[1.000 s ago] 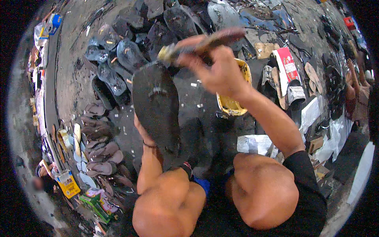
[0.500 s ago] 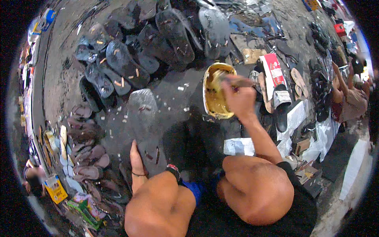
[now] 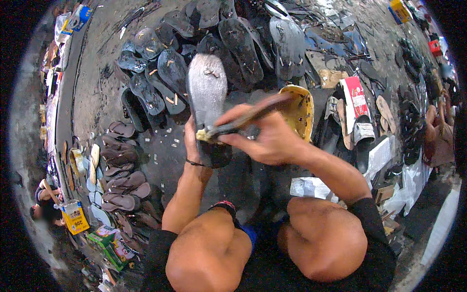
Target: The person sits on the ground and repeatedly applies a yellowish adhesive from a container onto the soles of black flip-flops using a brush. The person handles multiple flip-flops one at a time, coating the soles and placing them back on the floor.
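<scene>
the left hand (image 3: 191, 142) holds a dark shoe sole (image 3: 208, 90) at its left edge; the right hand (image 3: 272, 138) grips a brush (image 3: 262, 108) over it.

Soft even light, pale sheen on the sole (image 3: 208, 90), grainy black corners, fisheye-bent edges

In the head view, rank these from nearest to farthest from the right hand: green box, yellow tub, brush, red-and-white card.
1. Brush: gripped in the right hand.
2. Yellow tub: just beyond it, right.
3. Red-and-white card: farther right, past the tub.
4. Green box: far lower left.
</scene>
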A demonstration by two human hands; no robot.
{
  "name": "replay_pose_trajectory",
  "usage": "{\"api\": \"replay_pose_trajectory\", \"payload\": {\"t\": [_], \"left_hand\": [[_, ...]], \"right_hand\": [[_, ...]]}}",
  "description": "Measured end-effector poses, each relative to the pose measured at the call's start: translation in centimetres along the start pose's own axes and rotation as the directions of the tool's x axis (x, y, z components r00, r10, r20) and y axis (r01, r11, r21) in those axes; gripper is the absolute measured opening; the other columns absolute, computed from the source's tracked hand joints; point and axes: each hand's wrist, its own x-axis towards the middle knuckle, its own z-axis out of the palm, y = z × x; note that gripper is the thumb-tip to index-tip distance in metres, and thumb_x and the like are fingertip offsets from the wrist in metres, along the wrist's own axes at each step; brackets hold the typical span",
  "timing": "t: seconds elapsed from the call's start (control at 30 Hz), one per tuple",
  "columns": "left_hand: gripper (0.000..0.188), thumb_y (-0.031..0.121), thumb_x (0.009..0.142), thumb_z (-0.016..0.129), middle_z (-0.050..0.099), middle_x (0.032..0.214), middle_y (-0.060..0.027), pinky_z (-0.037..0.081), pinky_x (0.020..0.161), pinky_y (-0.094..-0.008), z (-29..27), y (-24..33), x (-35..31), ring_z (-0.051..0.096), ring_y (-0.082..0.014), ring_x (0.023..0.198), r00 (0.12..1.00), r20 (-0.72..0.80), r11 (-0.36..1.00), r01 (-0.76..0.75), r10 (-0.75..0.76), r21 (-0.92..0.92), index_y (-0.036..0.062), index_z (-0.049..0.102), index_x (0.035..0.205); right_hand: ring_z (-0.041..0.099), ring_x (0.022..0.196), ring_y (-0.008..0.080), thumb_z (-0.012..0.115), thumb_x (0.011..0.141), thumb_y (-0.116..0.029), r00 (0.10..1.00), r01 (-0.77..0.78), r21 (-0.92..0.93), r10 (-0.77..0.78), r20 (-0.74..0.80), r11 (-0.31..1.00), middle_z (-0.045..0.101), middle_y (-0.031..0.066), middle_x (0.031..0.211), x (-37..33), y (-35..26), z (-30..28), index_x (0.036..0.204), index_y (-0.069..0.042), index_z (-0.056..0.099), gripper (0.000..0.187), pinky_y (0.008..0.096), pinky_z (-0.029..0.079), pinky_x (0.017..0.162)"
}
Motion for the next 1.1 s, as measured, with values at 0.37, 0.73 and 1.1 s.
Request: {"api": "replay_pose_trajectory", "payload": {"t": [0.37,0.73,1.1], "left_hand": [[0.054,0.047,0.102,0.041,0.067,0.117,-0.015,0.058,0.086,-0.0407,-2.3,2.8,-0.4,0.068,-0.0271,0.097,0.988,0.071,0.988,-0.13,0.136,-0.082,0.0028,0.058,0.128],[0.043,0.041,0.105,0.043,0.069,0.106,-0.0078,0.057,0.081,-0.035,0.9,-0.9,-1.2,0.068,-0.0209,0.09,0.997,0.052,0.998,-0.057,0.059,-0.04,0.0061,0.062,0.122],[0.047,0.042,0.1,0.044,0.069,0.109,-0.0147,0.057,0.079,-0.0431,0.0,2.2,1.8,0.067,-0.0294,0.093,0.974,0.223,0.975,0.001,0.05,-0.224,0.0021,0.064,0.114]], "right_hand": [[0.065,0.096,0.0302,0.073,0.076,-0.012,0.93,0.367,-0.283,-0.356,0.091,0.886,0.069,0.0075,0.108,-0.7,-0.8,0.8,0.126,-0.017,0.065,0.051,0.0425,0.051,0.081],[0.063,0.086,0.0317,0.065,0.079,-0.01,0.884,0.44,-0.449,-0.463,0.064,0.778,0.065,0.0065,0.092,4.6,1.0,-1.0,0.11,-0.017,0.067,0.031,0.0436,0.048,0.073],[0.065,0.091,0.025,0.072,0.084,-0.007,0.975,0.221,-0.19,-0.218,0.034,0.957,0.068,0.0077,0.098,-2.5,0.0,1.0,0.112,-0.012,0.07,0.029,0.0377,0.05,0.078]]}}
